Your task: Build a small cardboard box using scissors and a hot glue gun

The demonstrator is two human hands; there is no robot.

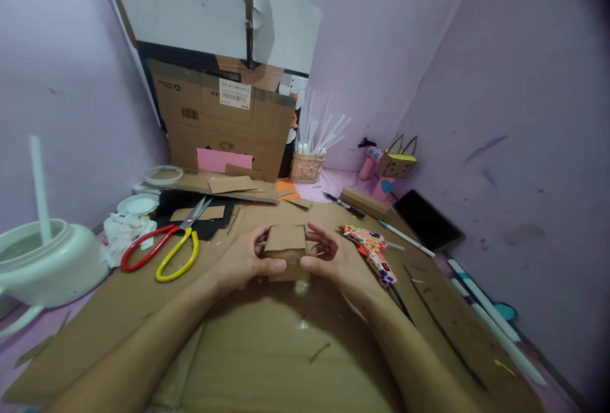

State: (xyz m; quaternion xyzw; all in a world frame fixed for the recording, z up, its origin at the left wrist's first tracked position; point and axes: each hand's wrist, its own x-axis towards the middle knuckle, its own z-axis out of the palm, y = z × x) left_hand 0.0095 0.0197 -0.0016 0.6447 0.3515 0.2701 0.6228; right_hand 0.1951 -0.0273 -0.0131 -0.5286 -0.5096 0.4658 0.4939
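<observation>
Head view: small cardboard box (286, 250) sits between both hands, just above the cardboard sheet (267, 356) or resting on it, can't tell which. Left hand (245, 257) grips from 9 o'clock, thumb on front face, fingers curled at the side. Right hand (336, 260) at 3 o'clock, thumb on front edge, index lifted, other fingers bent by the side. Glue gun (369, 249) further out at 3, scissors (183, 228) at 9.

Handling, my read: light, fairly stiff, not slippery; walls could crush, seams could pop. Hold low on side walls near corners, light squeeze, stay off the top panel.
</observation>
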